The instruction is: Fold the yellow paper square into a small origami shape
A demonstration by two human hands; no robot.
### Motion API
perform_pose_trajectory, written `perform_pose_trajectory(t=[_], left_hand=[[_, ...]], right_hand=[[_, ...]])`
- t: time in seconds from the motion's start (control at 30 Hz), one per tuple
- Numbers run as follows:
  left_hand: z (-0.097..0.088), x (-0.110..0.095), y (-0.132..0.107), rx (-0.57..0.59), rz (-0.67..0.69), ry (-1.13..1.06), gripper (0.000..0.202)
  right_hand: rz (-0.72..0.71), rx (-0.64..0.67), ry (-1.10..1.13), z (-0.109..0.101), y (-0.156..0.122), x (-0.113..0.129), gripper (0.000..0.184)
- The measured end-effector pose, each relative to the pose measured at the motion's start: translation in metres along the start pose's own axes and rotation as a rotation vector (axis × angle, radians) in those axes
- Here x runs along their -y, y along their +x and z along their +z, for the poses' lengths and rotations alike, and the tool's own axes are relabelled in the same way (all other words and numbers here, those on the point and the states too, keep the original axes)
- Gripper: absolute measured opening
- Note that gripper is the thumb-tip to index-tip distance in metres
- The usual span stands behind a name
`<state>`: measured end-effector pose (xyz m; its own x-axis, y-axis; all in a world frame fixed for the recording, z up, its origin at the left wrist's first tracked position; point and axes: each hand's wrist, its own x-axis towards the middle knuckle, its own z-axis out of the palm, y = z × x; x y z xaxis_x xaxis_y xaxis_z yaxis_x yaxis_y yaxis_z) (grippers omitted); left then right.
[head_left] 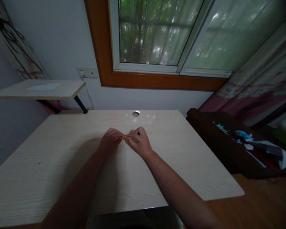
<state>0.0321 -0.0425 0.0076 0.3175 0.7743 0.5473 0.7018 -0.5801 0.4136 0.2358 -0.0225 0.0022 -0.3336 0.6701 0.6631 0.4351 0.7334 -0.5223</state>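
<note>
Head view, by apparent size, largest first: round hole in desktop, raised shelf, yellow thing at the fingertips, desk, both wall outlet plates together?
1. Desk
2. Raised shelf
3. Wall outlet plates
4. Round hole
Unranked: yellow thing; its visible part looks smallest, but it's partly hidden, so full size is unsure.

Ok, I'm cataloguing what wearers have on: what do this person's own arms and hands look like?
The left hand and right hand are ungloved; the left forearm and right forearm are bare, with no sleeve, watch or bracelet in view. Small rings can't be ruled out.
</note>
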Motion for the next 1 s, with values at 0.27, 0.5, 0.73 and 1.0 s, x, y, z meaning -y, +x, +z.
perform_pose_trajectory(t=[0.27, 0.5, 0.73, 1.0], left_hand=[[-0.002, -0.006, 0.000, -0.002, 0.070, -0.010, 0.018], [-0.004, -0.002, -0.001, -0.059, 0.001, 0.006, 0.020], [-0.005, 0.003, -0.002, -0.113, -0.033, 0.055, 0.024], [-0.003, 0.000, 0.000, -0.102, -0.002, 0.054, 0.021]], right_hand=[[-0.057, 0.043, -0.059, 0.000, 0.000, 0.002, 0.013], [0.032, -0.083, -0.035, 0.001, 0.000, -0.006, 0.011], [0.258, -0.262, 0.067, -0.005, 0.005, -0.020, 0.008], [0.046, 0.014, 0.198, -0.004, 0.003, -0.001, 0.013]])
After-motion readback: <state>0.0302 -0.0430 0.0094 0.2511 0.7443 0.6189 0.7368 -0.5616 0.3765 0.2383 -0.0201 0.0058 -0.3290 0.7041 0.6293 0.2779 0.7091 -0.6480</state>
